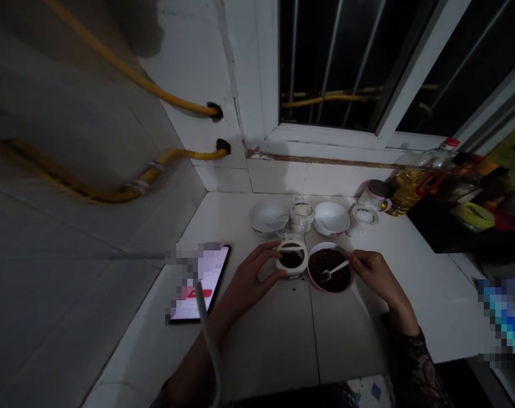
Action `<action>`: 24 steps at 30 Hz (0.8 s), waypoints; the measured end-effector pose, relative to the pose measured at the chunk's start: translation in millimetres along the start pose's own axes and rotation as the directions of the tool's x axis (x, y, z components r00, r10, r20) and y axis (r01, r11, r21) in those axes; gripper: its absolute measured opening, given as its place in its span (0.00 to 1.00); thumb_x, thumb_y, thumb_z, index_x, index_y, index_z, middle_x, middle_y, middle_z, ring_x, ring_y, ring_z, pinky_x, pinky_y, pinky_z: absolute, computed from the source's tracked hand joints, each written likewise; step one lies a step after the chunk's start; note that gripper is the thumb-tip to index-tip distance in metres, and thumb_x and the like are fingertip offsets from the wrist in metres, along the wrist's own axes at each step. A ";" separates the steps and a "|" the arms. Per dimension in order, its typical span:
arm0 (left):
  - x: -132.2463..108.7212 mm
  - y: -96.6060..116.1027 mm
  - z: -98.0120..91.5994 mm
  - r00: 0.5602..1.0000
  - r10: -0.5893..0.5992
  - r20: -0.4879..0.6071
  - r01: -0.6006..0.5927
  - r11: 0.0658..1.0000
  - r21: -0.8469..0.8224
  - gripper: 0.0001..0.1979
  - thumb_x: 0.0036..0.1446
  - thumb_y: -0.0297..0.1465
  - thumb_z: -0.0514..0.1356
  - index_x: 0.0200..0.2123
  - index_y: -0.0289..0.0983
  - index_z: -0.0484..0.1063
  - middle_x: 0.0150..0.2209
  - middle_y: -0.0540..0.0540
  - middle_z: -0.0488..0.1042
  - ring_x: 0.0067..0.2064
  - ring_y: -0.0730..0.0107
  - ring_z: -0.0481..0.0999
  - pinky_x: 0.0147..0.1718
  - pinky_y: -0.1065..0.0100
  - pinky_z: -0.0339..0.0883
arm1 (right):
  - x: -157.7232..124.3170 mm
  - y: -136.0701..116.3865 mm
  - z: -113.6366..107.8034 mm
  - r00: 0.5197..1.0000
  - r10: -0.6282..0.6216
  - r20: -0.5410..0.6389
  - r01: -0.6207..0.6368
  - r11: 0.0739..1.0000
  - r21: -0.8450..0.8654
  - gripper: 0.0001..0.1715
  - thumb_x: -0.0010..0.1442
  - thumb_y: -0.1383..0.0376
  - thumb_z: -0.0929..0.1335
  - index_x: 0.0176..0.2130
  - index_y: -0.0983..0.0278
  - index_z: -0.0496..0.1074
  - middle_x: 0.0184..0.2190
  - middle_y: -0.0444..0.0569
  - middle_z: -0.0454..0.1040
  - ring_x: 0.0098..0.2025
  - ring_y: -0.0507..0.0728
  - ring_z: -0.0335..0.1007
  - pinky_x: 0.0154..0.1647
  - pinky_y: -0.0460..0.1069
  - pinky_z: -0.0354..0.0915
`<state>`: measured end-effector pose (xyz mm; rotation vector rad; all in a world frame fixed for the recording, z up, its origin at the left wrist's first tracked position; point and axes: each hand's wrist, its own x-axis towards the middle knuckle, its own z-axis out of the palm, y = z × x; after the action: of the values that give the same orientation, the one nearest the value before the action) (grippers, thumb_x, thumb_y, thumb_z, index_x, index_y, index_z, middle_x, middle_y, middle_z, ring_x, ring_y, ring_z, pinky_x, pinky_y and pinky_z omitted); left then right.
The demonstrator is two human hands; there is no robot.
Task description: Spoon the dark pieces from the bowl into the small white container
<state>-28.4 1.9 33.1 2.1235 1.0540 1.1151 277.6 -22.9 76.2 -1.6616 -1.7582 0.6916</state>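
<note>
Just below centre frame, the left hand (252,279), half-open, clasps a white-rimmed jar (294,272); the right hand (375,275) pinches a small spoon (338,269).

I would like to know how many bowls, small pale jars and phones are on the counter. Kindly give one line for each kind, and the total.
Bowls: 3 (rear left bowl, rear right bowl, front bowl)
Small pale jars: 3 (front jar, rear middle jar, rear right jar)
Phones: 1 (lit phone)
Total: 7

Left fingers (264,251) hold a jar (294,272), right fingers (358,262) a spoon (337,268).
</note>
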 end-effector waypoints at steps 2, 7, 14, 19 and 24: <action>0.0 1.0 -0.1 1.000 -0.001 0.001 0.001 1.000 -0.001 0.09 0.62 0.36 0.62 0.44 0.41 0.71 0.58 0.39 0.73 0.58 0.56 0.75 0.55 0.55 0.72 | 0.6 1.0 -3.0 0.999 0.035 -0.006 -0.034 0.998 0.058 0.35 0.58 0.37 0.63 0.18 0.60 0.56 0.16 0.39 0.51 0.20 0.49 0.45 0.19 0.46 0.47; 0.4 1.9 0.1 1.000 -0.003 0.000 0.003 1.000 -0.007 0.08 0.62 0.36 0.62 0.44 0.41 0.71 0.59 0.39 0.73 0.59 0.56 0.75 0.55 0.55 0.72 | 3.3 0.8 -3.0 0.997 0.083 -0.006 -0.081 0.980 0.180 0.37 0.54 0.33 0.64 0.18 0.60 0.57 0.16 0.39 0.51 0.20 0.48 0.44 0.19 0.46 0.46; -0.2 -0.5 0.9 1.000 -0.002 -0.002 0.002 1.000 -0.009 0.09 0.62 0.36 0.62 0.44 0.41 0.71 0.59 0.38 0.72 0.59 0.56 0.75 0.55 0.54 0.72 | 3.4 0.4 -0.9 0.993 0.111 -0.034 -0.099 0.962 0.254 0.37 0.53 0.33 0.65 0.17 0.60 0.58 0.14 0.38 0.51 0.19 0.48 0.42 0.17 0.46 0.43; 0.0 0.0 0.9 1.000 -0.004 -0.001 0.004 1.000 -0.010 0.08 0.62 0.35 0.62 0.44 0.41 0.72 0.59 0.39 0.73 0.58 0.57 0.75 0.55 0.55 0.72 | 4.6 -3.5 0.3 0.990 0.108 -0.087 -0.081 0.960 0.269 0.37 0.54 0.33 0.65 0.17 0.61 0.60 0.13 0.39 0.53 0.18 0.48 0.44 0.17 0.46 0.43; 0.6 1.9 -0.5 1.000 -0.008 0.003 0.008 1.000 -0.004 0.09 0.62 0.35 0.62 0.44 0.41 0.71 0.59 0.39 0.73 0.58 0.57 0.75 0.55 0.54 0.72 | 6.5 -12.8 2.7 0.980 0.097 -0.172 -0.045 0.958 0.283 0.36 0.55 0.35 0.65 0.17 0.60 0.60 0.13 0.38 0.53 0.17 0.48 0.45 0.17 0.46 0.45</action>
<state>-27.9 1.4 35.1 2.1155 1.0567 1.1091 266.9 -17.3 84.3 -1.5473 -1.4072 0.7538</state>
